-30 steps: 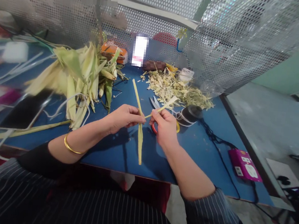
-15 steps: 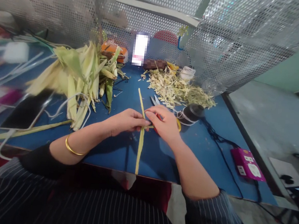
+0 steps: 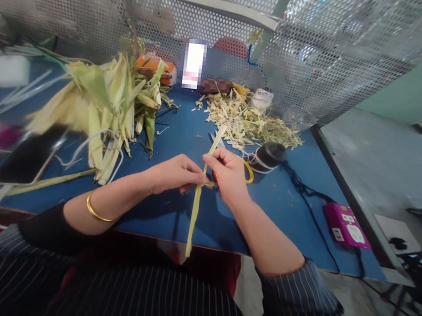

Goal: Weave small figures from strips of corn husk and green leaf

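Observation:
Above the blue table's front part, my left hand (image 3: pixel 179 175) pinches a strip of corn husk (image 3: pixel 194 216) near its middle, where a short piece crosses it. My right hand (image 3: pixel 228 172) is closed on the same strip a little higher up, thumb against fingers. One end of the strip points away past my right hand; the other hangs down toward the table's front edge. Beneath and behind my right hand lie scissors (image 3: pixel 248 172) with a yellow-edged handle, partly covered by that hand. The exact crossing between my fingertips is partly hidden.
A heap of corn husks (image 3: pixel 115 97) lies at left, beside a phone (image 3: pixel 28 159) with a white cable. Husk scraps (image 3: pixel 234 115) are piled at the back. A black spool (image 3: pixel 269 156) stands right of my hands, and a purple power socket (image 3: pixel 345 225) lies near the right edge.
My right hand has shifted up along the strip and gripped its upper part. That end now leans right instead of left. My left hand keeps its pinch.

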`<state>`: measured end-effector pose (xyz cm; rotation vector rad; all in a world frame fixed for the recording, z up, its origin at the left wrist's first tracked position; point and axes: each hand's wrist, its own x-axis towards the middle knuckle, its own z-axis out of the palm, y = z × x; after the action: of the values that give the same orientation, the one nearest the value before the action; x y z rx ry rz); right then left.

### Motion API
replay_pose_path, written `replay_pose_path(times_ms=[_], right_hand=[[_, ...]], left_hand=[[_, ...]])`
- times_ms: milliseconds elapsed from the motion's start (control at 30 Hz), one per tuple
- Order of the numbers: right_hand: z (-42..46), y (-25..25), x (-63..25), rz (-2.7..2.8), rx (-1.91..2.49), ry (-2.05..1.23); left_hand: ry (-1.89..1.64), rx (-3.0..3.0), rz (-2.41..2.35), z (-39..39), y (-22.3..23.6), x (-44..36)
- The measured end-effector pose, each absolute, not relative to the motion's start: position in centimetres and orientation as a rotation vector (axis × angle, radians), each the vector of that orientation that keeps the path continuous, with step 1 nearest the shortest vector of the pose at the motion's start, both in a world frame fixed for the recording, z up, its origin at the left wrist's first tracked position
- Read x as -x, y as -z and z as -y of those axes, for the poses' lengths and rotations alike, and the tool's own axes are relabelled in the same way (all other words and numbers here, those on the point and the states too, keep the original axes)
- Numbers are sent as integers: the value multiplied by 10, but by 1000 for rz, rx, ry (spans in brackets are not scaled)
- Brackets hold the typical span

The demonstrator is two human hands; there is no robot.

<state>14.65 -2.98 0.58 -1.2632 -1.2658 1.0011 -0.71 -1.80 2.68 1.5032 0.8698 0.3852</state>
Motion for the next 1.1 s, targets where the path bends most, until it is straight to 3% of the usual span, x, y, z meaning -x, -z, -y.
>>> replay_pose_path(times_ms=[467,700,767,933,1100], right_hand=[[24,3,-152,1487,1323,-688],[18,-21,-182,1459,1318,-334],[19,-23,-184,1393,1389,-503],[19,-11,-168,1272,1315,-1274],[23,-1,-155,1058,1076,-1371]], left_hand=[[-376,-1461,-824,19,-23,6],[-686,-1169,-906,10,-26,8],[-731,-1118,-883,8,-27,9],[-762,-1082,-879,9,-27,10],[-688,-1088,-904,13,-22,7]])
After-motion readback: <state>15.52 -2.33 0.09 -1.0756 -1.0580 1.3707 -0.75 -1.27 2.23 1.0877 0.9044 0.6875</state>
